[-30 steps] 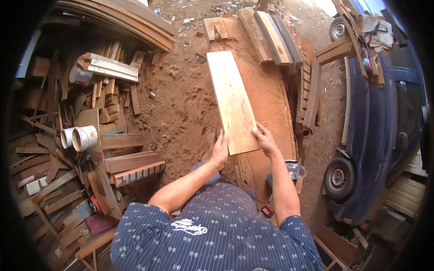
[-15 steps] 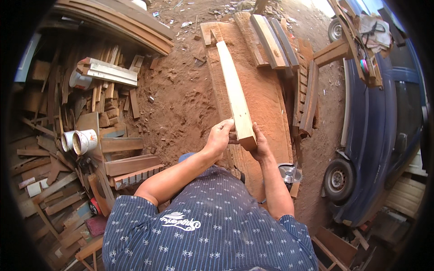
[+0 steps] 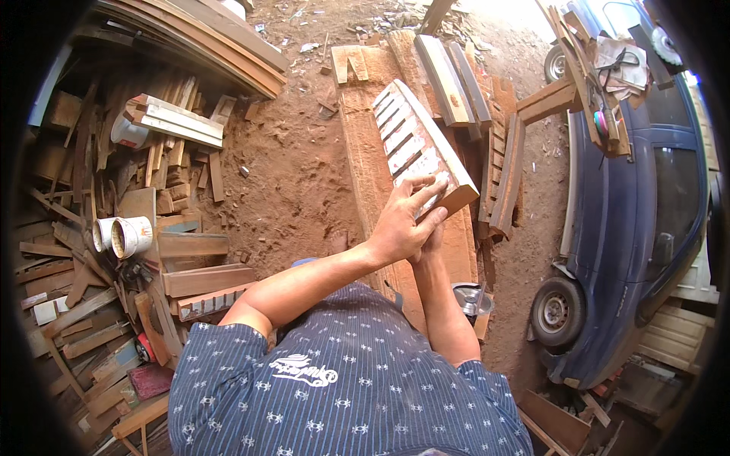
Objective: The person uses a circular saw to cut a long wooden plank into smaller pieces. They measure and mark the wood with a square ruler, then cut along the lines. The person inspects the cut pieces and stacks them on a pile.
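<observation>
I hold a thick wooden beam point(image 3: 437, 140) tilted over a rough plank bench point(image 3: 369, 171). One pale smooth edge shows, and the face turned left has a row of dark slots with whitish, worn surfaces between them. My left hand point(image 3: 407, 220) is closed at the beam's near end, its fingers bent over the slotted face and its thumb by the end grain. Under that same end is my right hand point(image 3: 430, 245), partly hidden by the left hand and the beam, gripping from below.
Several dark beams point(image 3: 445, 83) and a slotted piece point(image 3: 498, 156) lie along the bench's right side. Left are piled wood offcuts point(image 3: 179, 178) and white buckets point(image 3: 131, 237). A metal power tool point(image 3: 468, 298) sits near my right forearm. A blue vehicle point(image 3: 608, 220) stands at right.
The beam has been rolled over and its far end lowered, so the slotted face now shows. My left hand has moved right onto that face, and my right hand has shifted beneath the end.
</observation>
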Tool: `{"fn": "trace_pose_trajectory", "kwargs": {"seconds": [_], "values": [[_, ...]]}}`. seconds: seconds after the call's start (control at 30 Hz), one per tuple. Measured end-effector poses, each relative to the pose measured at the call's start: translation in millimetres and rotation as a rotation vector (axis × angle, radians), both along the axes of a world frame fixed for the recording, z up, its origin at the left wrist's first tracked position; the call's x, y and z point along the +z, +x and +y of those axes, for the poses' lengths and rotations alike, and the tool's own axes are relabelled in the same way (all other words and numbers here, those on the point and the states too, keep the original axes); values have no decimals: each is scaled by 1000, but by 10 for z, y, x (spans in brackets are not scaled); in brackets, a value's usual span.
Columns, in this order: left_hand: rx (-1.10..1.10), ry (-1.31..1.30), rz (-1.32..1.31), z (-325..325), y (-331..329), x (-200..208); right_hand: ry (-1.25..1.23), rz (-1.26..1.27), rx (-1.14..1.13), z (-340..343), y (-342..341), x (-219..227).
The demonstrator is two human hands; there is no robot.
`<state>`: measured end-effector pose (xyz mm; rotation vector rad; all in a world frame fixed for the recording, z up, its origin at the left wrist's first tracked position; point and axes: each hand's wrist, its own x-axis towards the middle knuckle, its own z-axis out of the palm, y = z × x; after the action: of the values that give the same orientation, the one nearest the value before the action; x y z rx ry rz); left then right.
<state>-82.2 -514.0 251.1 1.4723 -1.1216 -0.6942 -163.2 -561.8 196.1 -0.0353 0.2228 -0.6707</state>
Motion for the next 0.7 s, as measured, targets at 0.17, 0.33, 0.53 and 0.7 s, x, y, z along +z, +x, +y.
{"fn": "trace_pose_trajectory", "kwargs": {"seconds": [0.17, 0.33, 0.53, 0.7], "values": [[41, -26, 17, -62, 19, -27, 2, -44, 1, -35, 101, 70], [80, -61, 50, -140, 171, 107, 1, -73, 6, -73, 216, 117], [79, -82, 64, -190, 382, 215, -5, -84, -2, -105, 388, 140], [122, -82, 141, -190, 466, 280, -35, -41, -22, -117, 549, 226]]}}
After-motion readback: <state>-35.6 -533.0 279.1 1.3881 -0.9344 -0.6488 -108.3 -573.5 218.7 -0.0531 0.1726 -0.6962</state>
